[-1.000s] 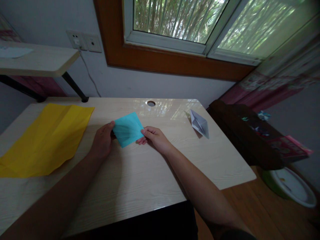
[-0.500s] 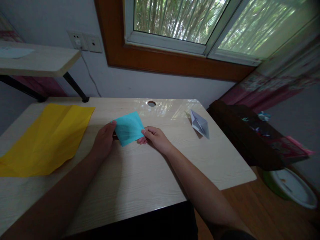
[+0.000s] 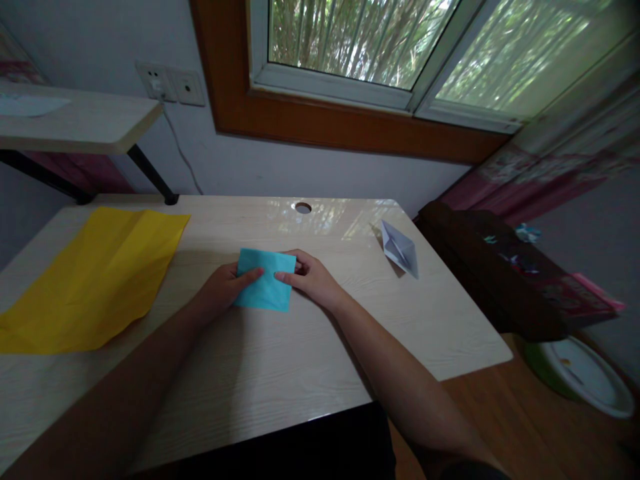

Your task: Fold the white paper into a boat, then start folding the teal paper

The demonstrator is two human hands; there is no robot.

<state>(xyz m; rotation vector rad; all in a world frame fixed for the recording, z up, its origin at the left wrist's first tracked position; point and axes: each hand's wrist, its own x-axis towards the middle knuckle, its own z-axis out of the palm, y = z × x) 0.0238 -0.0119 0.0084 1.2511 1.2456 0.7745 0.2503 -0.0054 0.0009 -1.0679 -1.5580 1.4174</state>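
A small, nearly square piece of turquoise paper (image 3: 264, 291) is held up between both hands above the middle of the desk. My left hand (image 3: 224, 285) grips its left side, thumb lying across the front. On the right side, my right hand (image 3: 306, 275) pinches the paper with its thumb on the front face. The remaining fingers of both hands are mostly hidden behind the sheet. To the right on the desk stands a folded white paper boat (image 3: 399, 248). A large sheet of yellow paper (image 3: 100, 280) lies at the left.
The pale wooden desk (image 3: 310, 360) has a round cable hole (image 3: 303, 208) near its back edge. A raised shelf (image 3: 85, 127) stands at the back left. Beyond the desk's right edge are a dark wooden piece of furniture (image 3: 480, 267) and a white-and-green basin (image 3: 585, 377).
The turquoise paper has turned from a tilted position to nearly level and come slightly closer to me. Both thumbs have moved inward over its front face, bringing the hands closer together.
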